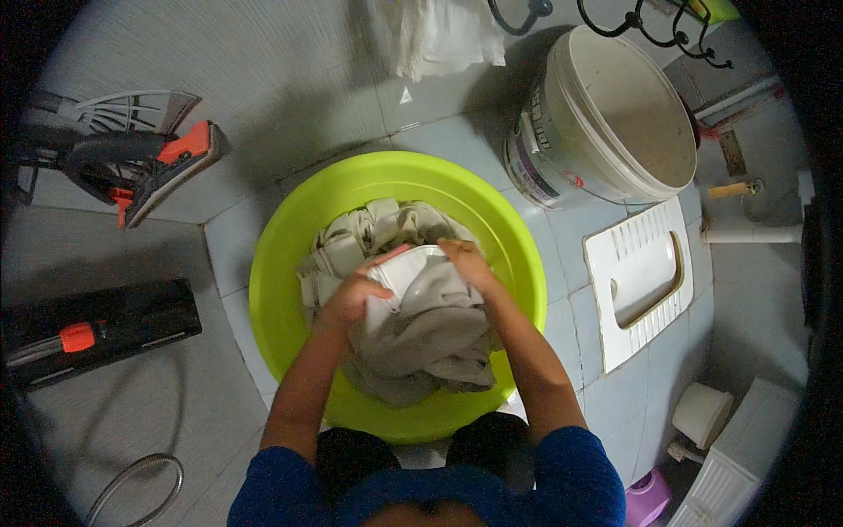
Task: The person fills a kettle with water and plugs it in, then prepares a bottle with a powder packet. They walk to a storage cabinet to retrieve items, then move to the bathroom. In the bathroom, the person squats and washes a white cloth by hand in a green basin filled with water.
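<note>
A bright green round basin [290, 220] stands on the floor right in front of me, with a heap of fabric inside. Bunched grey cloth [430, 334] with a white band [404, 274] along its edge lies between my hands. My left hand [353, 294] is closed on the left end of the white band, its thumb on top. A thin pinkish strip shows beside its fingers; what that is I cannot make out. At the band's right end my right hand [467, 265] grips the cloth, fingers curled over. Paler folded fabric [351, 237] rests behind, against the basin's far side.
A large white bucket [536, 132] stands tilted in view at the far right, near a white squat toilet [650, 281] in the tiled floor. Black hooks [632, 22] hang above. On the left are an orange-and-black cleaning tool [145, 167] and a shower hose [140, 492].
</note>
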`<action>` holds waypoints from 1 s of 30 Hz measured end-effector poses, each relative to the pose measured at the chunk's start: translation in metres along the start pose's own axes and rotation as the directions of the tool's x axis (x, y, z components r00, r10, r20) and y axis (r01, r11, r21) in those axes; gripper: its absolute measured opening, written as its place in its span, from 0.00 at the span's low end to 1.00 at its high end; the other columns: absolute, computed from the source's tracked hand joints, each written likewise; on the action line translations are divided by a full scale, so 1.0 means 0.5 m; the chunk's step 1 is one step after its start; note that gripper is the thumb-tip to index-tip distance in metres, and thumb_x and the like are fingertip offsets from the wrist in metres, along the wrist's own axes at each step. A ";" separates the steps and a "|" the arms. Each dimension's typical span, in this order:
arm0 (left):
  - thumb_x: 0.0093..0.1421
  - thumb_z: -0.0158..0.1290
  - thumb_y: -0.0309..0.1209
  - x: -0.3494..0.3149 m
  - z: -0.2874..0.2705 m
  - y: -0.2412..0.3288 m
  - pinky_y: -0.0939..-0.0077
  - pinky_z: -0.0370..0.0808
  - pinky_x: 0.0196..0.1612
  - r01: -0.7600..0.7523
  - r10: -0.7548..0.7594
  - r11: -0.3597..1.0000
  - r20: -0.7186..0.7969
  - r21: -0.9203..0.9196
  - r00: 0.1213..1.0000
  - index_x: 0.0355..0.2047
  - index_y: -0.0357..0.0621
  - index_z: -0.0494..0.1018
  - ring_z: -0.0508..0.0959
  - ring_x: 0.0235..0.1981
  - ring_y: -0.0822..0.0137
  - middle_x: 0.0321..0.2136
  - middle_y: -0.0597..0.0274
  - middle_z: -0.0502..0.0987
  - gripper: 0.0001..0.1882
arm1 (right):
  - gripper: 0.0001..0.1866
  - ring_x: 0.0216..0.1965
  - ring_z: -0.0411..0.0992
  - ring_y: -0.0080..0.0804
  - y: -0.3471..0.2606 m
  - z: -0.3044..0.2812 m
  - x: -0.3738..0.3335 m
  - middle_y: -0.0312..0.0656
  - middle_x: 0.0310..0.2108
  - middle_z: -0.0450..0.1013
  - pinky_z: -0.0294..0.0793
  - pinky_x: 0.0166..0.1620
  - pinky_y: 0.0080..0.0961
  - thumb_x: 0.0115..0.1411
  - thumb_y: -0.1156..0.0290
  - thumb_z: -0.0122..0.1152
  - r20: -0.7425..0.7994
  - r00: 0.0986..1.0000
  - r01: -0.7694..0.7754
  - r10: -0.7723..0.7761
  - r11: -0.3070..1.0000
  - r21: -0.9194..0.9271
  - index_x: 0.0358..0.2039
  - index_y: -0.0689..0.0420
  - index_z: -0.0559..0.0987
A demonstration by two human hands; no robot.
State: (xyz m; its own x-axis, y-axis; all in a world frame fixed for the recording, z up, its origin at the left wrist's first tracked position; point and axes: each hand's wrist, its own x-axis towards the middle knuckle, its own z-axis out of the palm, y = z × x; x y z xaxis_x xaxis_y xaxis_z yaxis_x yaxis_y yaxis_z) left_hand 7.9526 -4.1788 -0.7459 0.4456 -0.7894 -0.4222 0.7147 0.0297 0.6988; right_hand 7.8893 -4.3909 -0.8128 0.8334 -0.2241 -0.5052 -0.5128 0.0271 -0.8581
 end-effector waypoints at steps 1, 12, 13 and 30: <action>0.33 0.51 0.19 -0.020 0.015 0.050 0.75 0.61 0.50 0.004 -0.001 0.996 0.036 -0.093 0.999 0.54 0.41 0.59 0.68 0.47 0.64 0.50 0.55 0.65 0.40 | 0.19 0.27 0.68 0.26 -0.066 -0.015 -0.044 0.39 0.25 0.72 0.67 0.34 0.25 0.55 0.57 0.52 0.005 1.000 0.017 -0.017 0.997 0.075 0.31 0.63 0.76; 0.32 0.53 0.21 -0.092 0.190 0.270 0.75 0.55 0.55 -0.077 -0.001 0.958 0.271 0.275 0.963 0.53 0.34 0.58 0.64 0.52 0.65 0.50 0.52 0.64 0.41 | 0.10 0.21 0.67 0.18 -0.272 -0.101 -0.221 0.34 0.21 0.70 0.65 0.25 0.15 0.56 0.66 0.52 0.137 0.976 0.036 -0.167 0.752 0.658 0.24 0.59 0.73; 0.32 0.54 0.21 -0.095 0.196 0.272 0.75 0.55 0.55 -0.097 0.010 0.949 0.282 0.299 0.959 0.53 0.34 0.58 0.64 0.52 0.65 0.50 0.51 0.64 0.41 | 0.09 0.21 0.66 0.16 -0.278 -0.105 -0.228 0.31 0.21 0.70 0.65 0.25 0.15 0.56 0.66 0.52 0.142 0.970 0.056 -0.197 0.751 0.658 0.24 0.58 0.73; 0.37 0.41 0.12 -0.092 0.229 0.124 0.77 0.64 0.45 0.034 -0.034 0.988 0.007 -0.152 0.999 0.55 0.42 0.55 0.70 0.42 0.70 0.40 0.62 0.69 0.39 | 0.15 0.14 0.67 0.46 -0.307 0.037 -0.233 0.49 0.13 0.68 0.66 0.18 0.37 0.55 0.64 0.47 -0.179 0.763 0.402 -0.621 0.673 -0.621 0.16 0.58 0.73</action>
State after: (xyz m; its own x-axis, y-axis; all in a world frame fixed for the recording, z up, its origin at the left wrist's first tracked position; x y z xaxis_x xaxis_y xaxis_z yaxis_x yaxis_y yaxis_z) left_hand 7.9146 -4.2110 -0.6173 0.4178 -0.7939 -0.4417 0.8032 0.0957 0.5879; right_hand 7.8749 -4.3507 -0.6241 0.9174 -0.3624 0.1643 -0.1379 -0.6768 -0.7232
